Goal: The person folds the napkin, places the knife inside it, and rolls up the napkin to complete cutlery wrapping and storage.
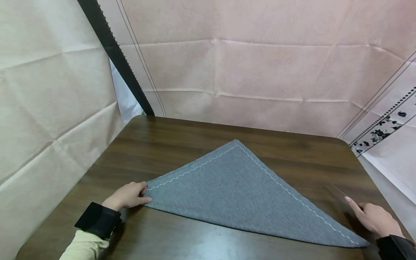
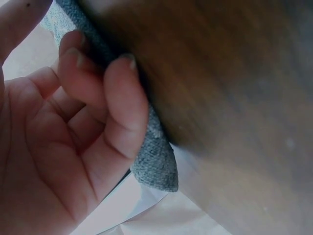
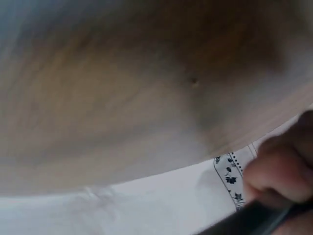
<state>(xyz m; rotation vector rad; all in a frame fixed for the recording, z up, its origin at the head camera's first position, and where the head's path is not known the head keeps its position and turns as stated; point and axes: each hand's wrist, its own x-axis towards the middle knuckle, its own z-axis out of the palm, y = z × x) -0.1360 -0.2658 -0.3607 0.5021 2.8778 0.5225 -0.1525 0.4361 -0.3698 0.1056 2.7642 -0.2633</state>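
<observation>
My left hand (image 1: 128, 195) is pinching the left corner of a grey-blue triangular cloth (image 1: 240, 198), which is lying flat on the brown table (image 1: 175, 141), wavy white stitching (image 1: 318, 216) running along its upper edges. Near its right corner, my right hand (image 1: 377, 217) is pinching a thin needle (image 1: 338, 190). Wood is showing between peak and far edge.
</observation>
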